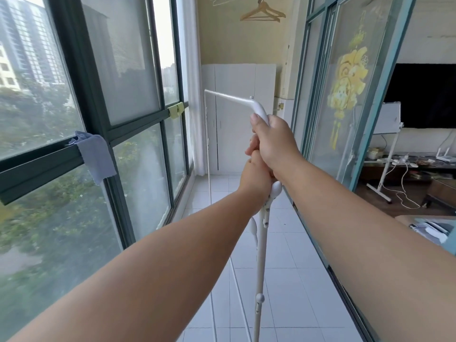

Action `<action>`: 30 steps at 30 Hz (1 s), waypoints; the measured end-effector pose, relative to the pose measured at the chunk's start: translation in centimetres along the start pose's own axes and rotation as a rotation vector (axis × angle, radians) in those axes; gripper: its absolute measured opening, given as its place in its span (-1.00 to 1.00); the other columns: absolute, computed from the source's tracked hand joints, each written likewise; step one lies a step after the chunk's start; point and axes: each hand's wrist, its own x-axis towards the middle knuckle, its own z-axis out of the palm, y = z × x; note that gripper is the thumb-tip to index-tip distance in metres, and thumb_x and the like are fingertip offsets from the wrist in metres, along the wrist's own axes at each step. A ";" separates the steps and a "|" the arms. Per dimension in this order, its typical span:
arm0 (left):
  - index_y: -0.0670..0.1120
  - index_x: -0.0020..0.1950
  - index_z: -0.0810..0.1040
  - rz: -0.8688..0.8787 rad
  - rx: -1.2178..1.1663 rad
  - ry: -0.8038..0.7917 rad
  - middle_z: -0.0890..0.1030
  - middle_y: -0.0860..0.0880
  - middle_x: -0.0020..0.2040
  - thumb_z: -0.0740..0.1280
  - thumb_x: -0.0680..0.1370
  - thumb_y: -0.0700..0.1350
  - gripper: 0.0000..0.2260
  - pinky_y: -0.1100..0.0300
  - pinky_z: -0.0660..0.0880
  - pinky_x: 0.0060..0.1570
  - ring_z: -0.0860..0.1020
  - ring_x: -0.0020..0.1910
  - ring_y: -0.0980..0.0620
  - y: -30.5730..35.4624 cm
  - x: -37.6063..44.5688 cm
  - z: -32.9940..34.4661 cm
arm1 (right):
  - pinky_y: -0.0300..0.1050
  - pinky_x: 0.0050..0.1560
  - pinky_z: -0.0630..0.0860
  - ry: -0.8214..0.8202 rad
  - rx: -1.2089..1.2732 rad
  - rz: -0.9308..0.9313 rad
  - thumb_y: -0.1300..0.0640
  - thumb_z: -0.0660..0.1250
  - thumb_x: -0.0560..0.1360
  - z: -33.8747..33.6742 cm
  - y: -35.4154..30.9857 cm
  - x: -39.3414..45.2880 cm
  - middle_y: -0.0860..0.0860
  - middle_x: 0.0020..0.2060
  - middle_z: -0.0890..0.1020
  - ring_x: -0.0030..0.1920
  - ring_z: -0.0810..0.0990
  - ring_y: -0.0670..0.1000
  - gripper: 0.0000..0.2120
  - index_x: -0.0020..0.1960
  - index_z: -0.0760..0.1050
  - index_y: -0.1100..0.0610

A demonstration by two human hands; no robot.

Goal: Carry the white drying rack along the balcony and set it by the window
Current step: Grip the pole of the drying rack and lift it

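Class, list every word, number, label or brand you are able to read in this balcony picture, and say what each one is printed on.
No text can be read anywhere.
The yellow paper-cut decoration on the glass sliding door: ornamental shapes only, any characters too blurred to read.
The white metal drying rack, the pale blue cloth on the window frame and the tall white cabinet: no markings visible.

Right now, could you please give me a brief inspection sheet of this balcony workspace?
Surface: white tiled floor, bare ahead.
Job's things: white drying rack, folded, held upright.
Clutter: blue cloth and yellow cloth on the window frame; wooden hanger overhead.
Grippers: left hand and right hand both grip the rack.
Cables: white cords on the room floor, beyond the glass door.
Surroundings: white cabinet at the far end.
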 end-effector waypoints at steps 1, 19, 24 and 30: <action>-0.09 -0.30 0.37 0.009 -0.013 -0.010 0.41 -0.12 -0.46 0.02 0.59 -0.04 -0.69 0.30 0.27 -0.53 0.37 -0.49 -0.03 -0.1 0.5 -0.3 | -0.12 -0.39 0.54 -0.009 0.009 -0.002 -0.03 0.16 0.67 0.3 0.2 0.4 0.04 -0.42 0.50 -0.39 0.59 0.07 -0.72 0.00 0.42 0.19; -0.06 -0.44 0.29 0.108 -0.068 -0.134 0.31 -0.05 -0.49 -0.01 0.50 -0.04 -0.67 0.07 0.29 -0.30 0.27 -0.46 -0.04 0.2 16.2 -8.0 | -0.06 -0.04 0.48 0.171 0.209 0.114 0.00 0.13 0.62 6.6 6.1 8.3 0.03 -0.03 0.71 -0.10 0.63 0.00 -0.74 0.10 0.55 0.06; -0.07 -0.46 0.25 0.087 -0.068 -0.117 0.27 -0.07 -0.48 0.00 0.45 -0.06 -0.72 0.11 0.25 -0.31 0.23 -0.48 -0.03 -0.3 21.2 -8.5 | -0.10 -0.04 0.44 0.044 0.116 0.210 0.04 0.29 0.37 10.8 17.0 5.0 -0.04 -0.06 0.58 -0.06 0.53 -0.04 -0.74 0.04 0.50 0.06; -0.07 -0.45 0.23 0.062 -0.063 -0.099 0.25 -0.04 -0.51 0.01 0.45 -0.04 -0.72 0.13 0.21 -0.37 0.22 -0.50 -0.03 -1.9 27.7 -7.4 | -0.08 -0.28 0.40 0.006 -0.273 0.214 0.03 0.21 0.59 14.4 22.5 10.5 0.01 -0.25 0.54 -0.30 0.49 0.02 -0.88 -0.04 0.43 0.08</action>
